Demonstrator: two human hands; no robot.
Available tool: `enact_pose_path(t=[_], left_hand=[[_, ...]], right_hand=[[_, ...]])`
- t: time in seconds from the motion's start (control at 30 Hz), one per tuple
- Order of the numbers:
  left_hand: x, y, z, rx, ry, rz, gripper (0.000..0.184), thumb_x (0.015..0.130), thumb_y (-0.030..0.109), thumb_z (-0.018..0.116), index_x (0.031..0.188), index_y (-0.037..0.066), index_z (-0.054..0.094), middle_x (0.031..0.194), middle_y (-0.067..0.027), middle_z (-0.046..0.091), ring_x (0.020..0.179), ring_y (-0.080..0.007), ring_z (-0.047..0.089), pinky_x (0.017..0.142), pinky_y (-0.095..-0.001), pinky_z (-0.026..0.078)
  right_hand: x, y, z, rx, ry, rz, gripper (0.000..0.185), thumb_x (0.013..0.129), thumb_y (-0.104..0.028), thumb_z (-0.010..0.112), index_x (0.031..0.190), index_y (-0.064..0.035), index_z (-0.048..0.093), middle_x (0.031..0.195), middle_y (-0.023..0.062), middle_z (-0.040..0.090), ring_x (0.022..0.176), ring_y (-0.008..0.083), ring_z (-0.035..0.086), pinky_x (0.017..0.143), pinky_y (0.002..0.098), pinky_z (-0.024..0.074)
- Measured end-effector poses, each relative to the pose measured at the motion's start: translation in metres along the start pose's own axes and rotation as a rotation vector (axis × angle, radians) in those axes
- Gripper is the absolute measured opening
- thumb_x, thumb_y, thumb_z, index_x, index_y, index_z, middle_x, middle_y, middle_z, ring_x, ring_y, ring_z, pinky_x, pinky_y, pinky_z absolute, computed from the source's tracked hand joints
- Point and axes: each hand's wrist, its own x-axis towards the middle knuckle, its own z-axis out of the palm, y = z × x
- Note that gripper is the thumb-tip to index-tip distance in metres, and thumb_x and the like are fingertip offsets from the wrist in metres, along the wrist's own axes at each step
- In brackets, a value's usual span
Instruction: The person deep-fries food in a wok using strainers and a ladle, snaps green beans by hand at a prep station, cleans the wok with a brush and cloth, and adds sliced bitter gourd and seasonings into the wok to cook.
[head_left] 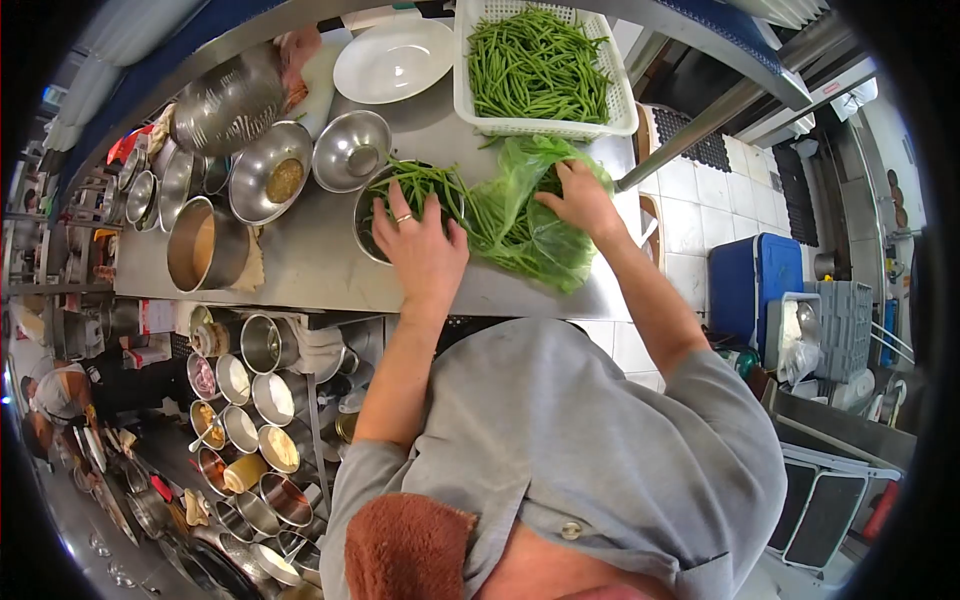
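Note:
Green beans (425, 178) lie in and over the rim of a steel bowl (372, 238) on the steel table. My left hand (420, 240) rests on these beans with its fingers spread. To the right, a thin green plastic bag (560, 245) holds more beans, some reaching across to the bowl. My right hand (580, 200) is at the bag's upper right side, thumb and fingers closed on its plastic. Behind the bag stands a white perforated basket (560, 128) full of green beans.
A white bowl (393, 60) stands at the back, with steel bowls (352, 150) and a steel pot (207, 244) to the left. Containers fill the shelf at lower left, where another person (62, 390) is visible. A metal post (690, 130) rises at right.

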Motion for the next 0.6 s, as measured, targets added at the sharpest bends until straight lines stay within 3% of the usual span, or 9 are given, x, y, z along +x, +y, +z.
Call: enact_pose_path(t=[0.03,0.1,0.2,0.23,0.37,0.53,0.6], left_hand=[[-0.001,-0.003,0.015,-0.032,-0.101,-0.113,0.04,0.078,0.025,0.064,0.112,0.005,0.061,0.131,-0.0268,0.043,0.119,-0.0458,0.042,0.1,-0.0522,0.035],[-0.002,-0.021,0.047,-0.099,-0.236,-0.255,0.039,0.081,0.028,0.06,0.113,0.005,0.061,0.132,-0.0261,0.045,0.116,-0.0471,0.046,0.099,-0.0573,0.034],[-0.001,-0.024,0.035,-0.055,-0.277,-0.187,0.032,0.083,0.023,0.058,0.111,0.007,0.062,0.133,-0.0213,0.046,0.115,-0.0543,0.043,0.097,-0.0639,0.032],[-0.002,-0.018,0.026,-0.049,-0.308,-0.207,0.029,0.084,0.021,0.057,0.11,0.009,0.063,0.135,-0.0175,0.045,0.123,-0.0559,0.034,0.1,-0.0675,0.025],[-0.005,0.015,-0.008,-0.035,-0.308,-0.095,0.033,0.082,0.018,0.061,0.113,0.008,0.063,0.139,-0.0166,0.042,0.131,-0.0553,0.018,0.102,-0.0694,0.016],[-0.018,0.021,0.0,-0.031,-0.277,-0.056,0.033,0.081,0.018,0.062,0.112,0.006,0.063,0.141,-0.021,0.037,0.13,-0.0568,0.018,0.103,-0.0691,0.016],[-0.021,0.016,0.001,0.021,-0.388,-0.111,0.035,0.081,0.018,0.062,0.113,0.006,0.061,0.141,-0.0226,0.036,0.129,-0.0575,0.02,0.102,-0.0693,0.017]], right_hand=[[0.003,-0.005,0.003,0.003,0.003,0.001,0.061,0.078,-0.04,0.068,0.119,0.0034,0.052,0.119,0.027,0.05,0.111,0.04,0.05,0.096,0.0415,0.0419],[0.008,-0.016,0.009,-0.128,0.017,0.049,0.08,0.07,-0.05,0.073,0.125,0.0019,0.045,0.117,0.025,0.05,0.112,0.0392,0.048,0.096,0.0451,0.0413],[0.014,-0.036,0.007,-0.195,-0.082,0.088,0.094,0.063,-0.057,0.074,0.13,-0.0007,0.041,0.12,0.0229,0.048,0.114,0.0378,0.046,0.096,0.0487,0.0399],[0.017,-0.031,0.015,-0.162,-0.093,0.078,0.095,0.062,-0.062,0.072,0.131,-0.004,0.041,0.121,0.0225,0.046,0.115,0.0376,0.045,0.096,0.051,0.0388],[0.011,-0.036,0.008,-0.188,-0.182,0.012,0.092,0.063,-0.062,0.071,0.131,-0.007,0.042,0.123,0.0223,0.044,0.116,0.0383,0.044,0.095,0.0513,0.0394],[-0.009,-0.055,0.001,-0.191,-0.252,-0.005,0.096,0.064,-0.057,0.073,0.138,-0.0096,0.036,0.123,0.024,0.043,0.116,0.0391,0.044,0.093,0.0517,0.0404],[-0.015,-0.058,0.0,-0.21,-0.251,-0.11,0.096,0.064,-0.056,0.074,0.138,-0.0098,0.035,0.122,0.0239,0.043,0.115,0.0392,0.044,0.093,0.0518,0.0406]])
